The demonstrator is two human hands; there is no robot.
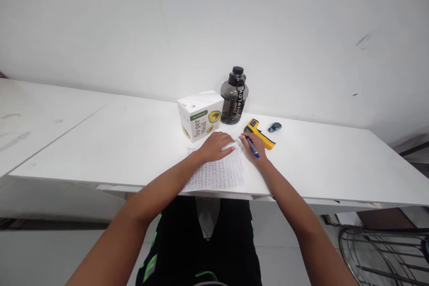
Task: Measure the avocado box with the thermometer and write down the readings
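Observation:
A sheet of paper covered in rows of handwriting lies at the front edge of the white table. Across its upper part rests my left hand, fingers stretched out and pointing right. My right hand grips a blue pen just beyond the sheet's upper right corner, the pen's back end leaning toward me. Whether the pen's tip touches the paper is too small to tell. Right behind my right hand is a yellow and black infrared thermometer, lying on its side.
Behind my left hand stands a white "Su-per Meal" box with avocado pictures. A dark translucent water bottle is beside it, near the wall. A small dark blue object lies farther right. Below the table at right is a metal rack.

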